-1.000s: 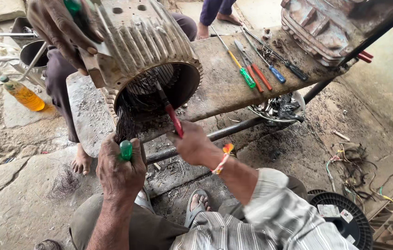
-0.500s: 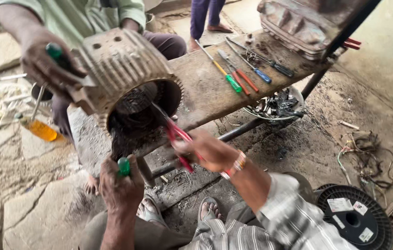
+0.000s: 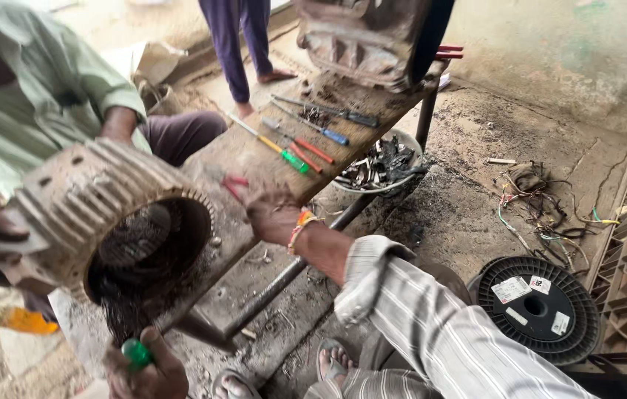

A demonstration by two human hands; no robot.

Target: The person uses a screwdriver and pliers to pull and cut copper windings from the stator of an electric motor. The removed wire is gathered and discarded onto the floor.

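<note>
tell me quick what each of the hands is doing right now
Left hand: closed around a green tool handle, below the motor housing.
Right hand: closed on red-handled pliers at the bench edge.

The only labels in view sit on the black wire spool point(image 3: 539, 309), which lies flat on the ground at the near right, just beside the metal grille along the right edge. Three paper stickers are stuck to its ribbed top face. The largest label point(image 3: 511, 290) is a white rectangle with a touch of red, set askew on the left of the hub. A smaller square white label point(image 3: 540, 284) lies just right of it, nearer the far rim. A third white label point(image 3: 560, 323) sits near the hub on the right side. A small narrow white strip point(image 3: 517, 316) marks the near left of the face. No packages, signs or screens show.
</note>
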